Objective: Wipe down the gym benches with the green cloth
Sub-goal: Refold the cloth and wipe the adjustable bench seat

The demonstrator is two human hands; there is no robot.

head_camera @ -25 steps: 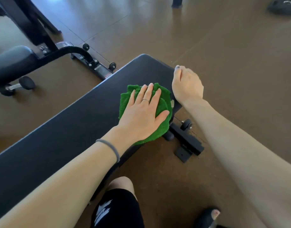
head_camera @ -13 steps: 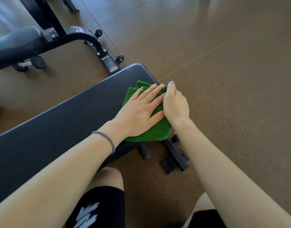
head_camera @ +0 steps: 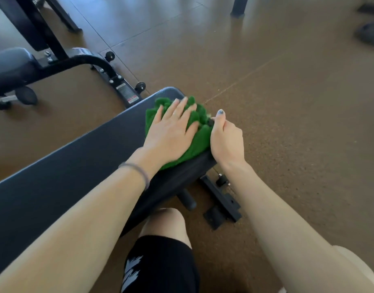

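Since half a second ago the left hand (head_camera: 171,132) has slid the green cloth (head_camera: 197,136) further toward the bench (head_camera: 76,166) end, fingers spread flat atop it. Just beside it, the right hand (head_camera: 226,140) curls closed over the bench's edge (bracing, probably); the cloth looks bunched and plush.

One head-worn view — looking forward and steeply down, close over the bench (head_camera: 65,166) end and floor (head_camera: 287,102).
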